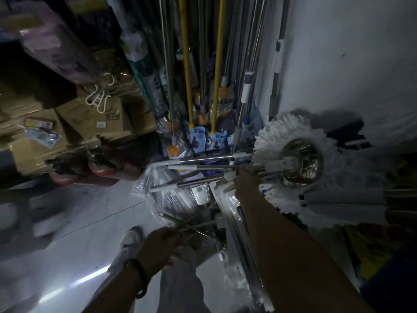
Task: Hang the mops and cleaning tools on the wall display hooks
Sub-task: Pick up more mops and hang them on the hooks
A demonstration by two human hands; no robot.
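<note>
Mops and cleaning tools crowd a dim storage corner, their long poles (203, 53), two of them yellow, hanging down the top centre of the frame against a white wall (349, 53). At centre right, a round white mop head (291, 141) with a shiny metal hub faces the camera. The person's right hand (247, 184) is closed around the metal shaft just left of that hub, among several other steel handles that lie across one another. The arm runs down to the lower right corner.

At bottom centre, the left hand (159, 249), a dark band (138, 279) on its wrist, is curled around a bundle of thin wire tools (180, 224); their looped ends stick out toward the upper left. Clear plastic wrapping (234, 222) lies between the two hands.

Cardboard boxes (74, 123) are stacked at left, with white hooks (100, 96) dangling above them. A pale shoe (129, 242) rests on the glossy floor (67, 245) near the lower centre. Much of the frame is dark and blurred, especially the upper left.
</note>
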